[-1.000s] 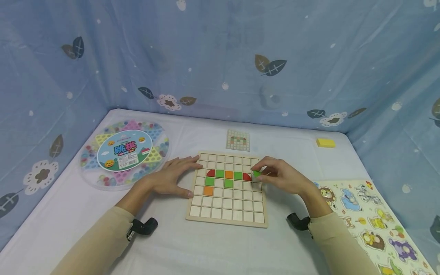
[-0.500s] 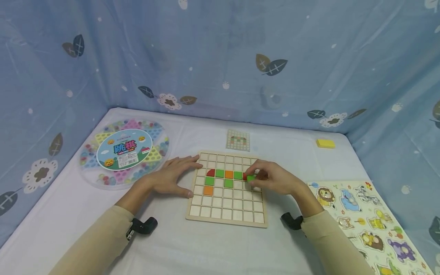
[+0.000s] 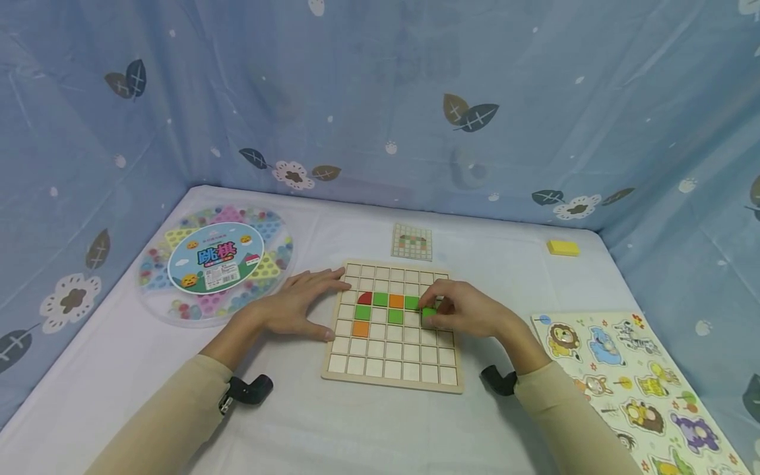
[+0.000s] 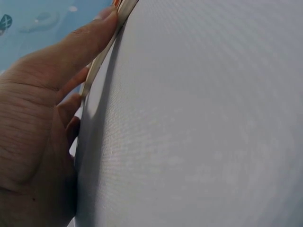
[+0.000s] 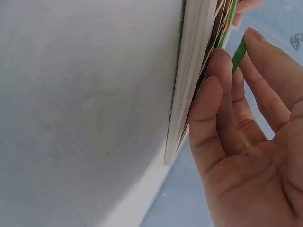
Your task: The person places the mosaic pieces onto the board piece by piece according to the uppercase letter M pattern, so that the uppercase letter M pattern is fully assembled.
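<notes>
A wooden grid board point(image 3: 388, 381) lies on the table between both hands. On it sit several green and orange square tiles and a red rounded tile point(image 3: 365, 299) at the left. My right hand point(image 3: 469, 310) pinches a green square tile point(image 3: 429, 318) between thumb and fingers, tilted just over the board's right part. In the right wrist view that green tile point(image 5: 239, 54) stands edge-on, with the other fingers at the board's edge. The second red tile is hidden behind the right hand. My left hand point(image 3: 297, 307) rests at the board's left edge, thumb and fingertips touching it.
A small pattern card point(image 3: 411, 242) lies behind the board. A round, clear Chinese checkers box point(image 3: 216, 258) is at the left. An animal puzzle board point(image 3: 617, 366) lies at the right, and a yellow block point(image 3: 563, 248) at the back right.
My right hand has moved left and slightly toward me with the green tile, from the board's right edge to over its squares. The left hand has stayed put.
</notes>
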`<move>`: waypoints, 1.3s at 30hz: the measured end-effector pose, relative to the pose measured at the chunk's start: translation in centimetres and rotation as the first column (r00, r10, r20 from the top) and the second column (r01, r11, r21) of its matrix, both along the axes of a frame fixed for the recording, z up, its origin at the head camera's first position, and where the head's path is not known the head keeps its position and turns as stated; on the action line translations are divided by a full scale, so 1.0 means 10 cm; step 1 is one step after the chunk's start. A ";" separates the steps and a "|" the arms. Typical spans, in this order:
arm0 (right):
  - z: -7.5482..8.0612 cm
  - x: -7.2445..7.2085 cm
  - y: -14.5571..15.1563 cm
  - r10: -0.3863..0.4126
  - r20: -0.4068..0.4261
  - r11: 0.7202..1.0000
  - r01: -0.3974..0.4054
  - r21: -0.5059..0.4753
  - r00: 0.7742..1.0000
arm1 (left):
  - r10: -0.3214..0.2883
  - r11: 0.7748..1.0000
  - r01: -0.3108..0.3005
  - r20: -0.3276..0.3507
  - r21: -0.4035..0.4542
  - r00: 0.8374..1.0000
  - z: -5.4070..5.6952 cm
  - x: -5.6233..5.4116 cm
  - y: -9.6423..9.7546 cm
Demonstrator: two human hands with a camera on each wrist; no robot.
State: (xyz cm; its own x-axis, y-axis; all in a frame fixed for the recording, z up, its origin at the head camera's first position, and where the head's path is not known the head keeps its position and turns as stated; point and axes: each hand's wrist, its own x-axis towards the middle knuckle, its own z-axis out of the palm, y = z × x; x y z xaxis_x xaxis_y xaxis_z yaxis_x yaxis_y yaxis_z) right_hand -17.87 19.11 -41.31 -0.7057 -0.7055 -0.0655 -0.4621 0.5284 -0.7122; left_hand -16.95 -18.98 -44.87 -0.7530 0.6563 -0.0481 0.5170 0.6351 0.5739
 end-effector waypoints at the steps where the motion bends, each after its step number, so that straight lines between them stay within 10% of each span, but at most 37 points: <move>1: 0.00 0.00 -0.01 0.000 -0.004 1.000 0.000 0.004 1.000 | 0.000 1.000 0.000 0.001 0.001 1.000 0.00 0.00 0.00; 39: -0.01 0.01 0.01 -0.014 -0.052 0.997 0.018 0.078 0.999 | 0.000 1.000 0.000 0.006 0.003 1.000 0.01 0.01 0.00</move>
